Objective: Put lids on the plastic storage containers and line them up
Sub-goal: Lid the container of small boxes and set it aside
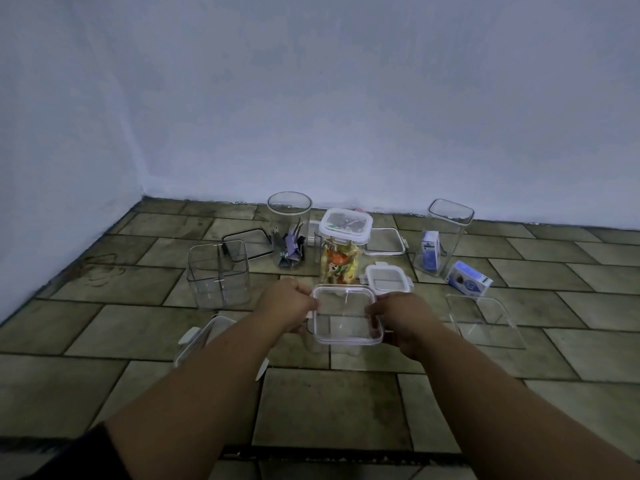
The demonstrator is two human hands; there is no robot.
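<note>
A clear square container with its lid (346, 315) sits on the floor in the middle. My left hand (289, 304) grips its left side and my right hand (398, 318) grips its right side, fingers over the lid's rim. Behind it stands a lidded tall container of snacks (341, 252). A loose small white-rimmed lid (386, 277) lies just to its right. An open round jar with clips (289, 233), an open square container (218, 271) and an open tall container holding a small carton (445, 233) stand around. A lid with white clasps (199, 336) lies under my left forearm.
A black-rimmed lid (247, 242) and a clear lid (386, 242) lie near the back. A flat clear lid (485, 320) lies at the right beside a blue and white box (469, 282). The tiled floor (329, 410) meets the wall (311, 98) behind the containers.
</note>
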